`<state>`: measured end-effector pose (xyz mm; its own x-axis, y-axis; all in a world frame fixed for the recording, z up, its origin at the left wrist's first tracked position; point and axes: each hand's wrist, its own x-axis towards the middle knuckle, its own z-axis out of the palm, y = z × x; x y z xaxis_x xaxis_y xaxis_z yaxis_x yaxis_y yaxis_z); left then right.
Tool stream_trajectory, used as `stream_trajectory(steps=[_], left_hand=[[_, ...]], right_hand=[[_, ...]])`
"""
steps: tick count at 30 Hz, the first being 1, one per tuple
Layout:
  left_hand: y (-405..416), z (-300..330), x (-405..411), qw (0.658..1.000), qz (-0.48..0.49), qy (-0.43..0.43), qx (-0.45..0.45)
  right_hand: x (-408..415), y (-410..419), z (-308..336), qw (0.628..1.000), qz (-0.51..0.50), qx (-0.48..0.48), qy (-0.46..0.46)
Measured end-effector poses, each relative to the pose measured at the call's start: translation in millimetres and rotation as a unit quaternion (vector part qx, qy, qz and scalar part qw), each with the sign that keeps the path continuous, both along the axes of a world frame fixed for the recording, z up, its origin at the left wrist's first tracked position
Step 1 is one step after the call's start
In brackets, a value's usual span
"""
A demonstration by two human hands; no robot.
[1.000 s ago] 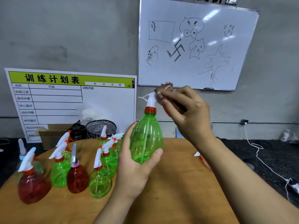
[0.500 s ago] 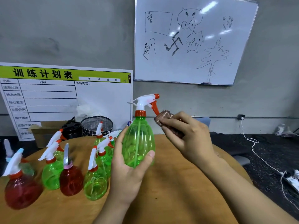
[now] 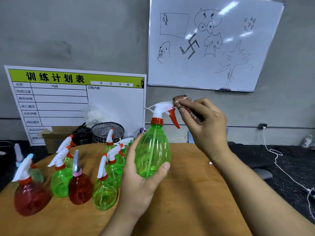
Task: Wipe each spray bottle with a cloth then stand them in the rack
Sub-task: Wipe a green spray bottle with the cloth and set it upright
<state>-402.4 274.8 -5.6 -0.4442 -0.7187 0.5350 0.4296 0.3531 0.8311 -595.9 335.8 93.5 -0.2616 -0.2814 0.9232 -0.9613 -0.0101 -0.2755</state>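
L hand point(image 3: 136, 183) is wrapped round the belly of the green spray bottle point(image 3: 152, 150), thumb across the front, holding it up off the wooden table point(image 3: 196, 201). R hand point(image 3: 207, 126) pinches a folded brown cloth point(image 3: 183, 103) against the nozzle end of the white spray head point(image 3: 162, 108).

Risks, as I judge them: cloth snags the red trigger point(image 3: 173, 118) and squeezes it; or smooth plastic slips in a one-hand grip if R pushes hard — bottle could drop onto the other bottles point(image 3: 80, 176) just left.

Bottle's long axis runs near vertical w/ slight tilt; nozzle points right, twd the cloth. No rack I can identify.
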Motion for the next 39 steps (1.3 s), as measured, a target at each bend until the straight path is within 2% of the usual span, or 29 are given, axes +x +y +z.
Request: stream_trajectory(steps=[5, 7, 9, 11, 14, 17, 21, 23, 24, 25, 28, 31, 35, 39], left_hand=[[-5, 8, 2, 1.000, 0.026, -0.003, -0.006], [-8, 17, 1, 0.999, 0.036, -0.001, -0.006], [-12, 24, 1, 0.999, 0.039, 0.001, -0.002], [-14, 32, 2, 1.000, 0.024, 0.001, 0.001], [-11, 43, 7, 1.000, -0.011, -0.009, -0.009], [-10, 42, 14, 0.999, -0.030, -0.023, -0.025], [-7, 44, 16, 0.995, 0.020, -0.050, -0.084], [-10, 46, 16, 0.988, 0.081, -0.060, -0.116], [-12, 46, 16, 0.984, 0.107, -0.065, -0.130], [-16, 44, 15, 0.981, 0.120, -0.070, -0.134], [-21, 39, 17, 0.975, 0.143, -0.087, -0.146], [-19, 35, 18, 0.960, 0.177, -0.109, -0.188], [-15, 33, 16, 0.939, 0.216, -0.128, -0.234], [-16, 30, 12, 0.933, 0.230, -0.124, -0.247]], right_hand=[[10, 3, 7, 0.999, -0.013, 0.016, -0.032], [25, 11, 10, 0.998, 0.058, 0.016, -0.025], [46, 17, 9, 0.987, 0.149, 0.055, -0.011], [58, 18, 5, 0.977, 0.192, 0.092, -0.016], [57, 14, 4, 0.973, 0.193, 0.080, -0.095], [50, 10, 6, 0.945, 0.216, 0.055, -0.241], [51, 7, -4, 0.907, 0.253, 0.059, -0.330], [59, 8, -7, 0.877, 0.291, 0.062, -0.377], [62, 9, -8, 0.878, 0.294, 0.049, -0.374], [65, 12, -7, 0.894, 0.283, 0.025, -0.346], [71, 31, -3, 0.951, 0.226, -0.047, -0.206], [78, 46, -3, 0.989, 0.136, -0.007, -0.053], [83, 43, -9, 0.996, 0.066, 0.058, 0.011], [92, 41, -13, 0.993, 0.067, 0.080, 0.060]])
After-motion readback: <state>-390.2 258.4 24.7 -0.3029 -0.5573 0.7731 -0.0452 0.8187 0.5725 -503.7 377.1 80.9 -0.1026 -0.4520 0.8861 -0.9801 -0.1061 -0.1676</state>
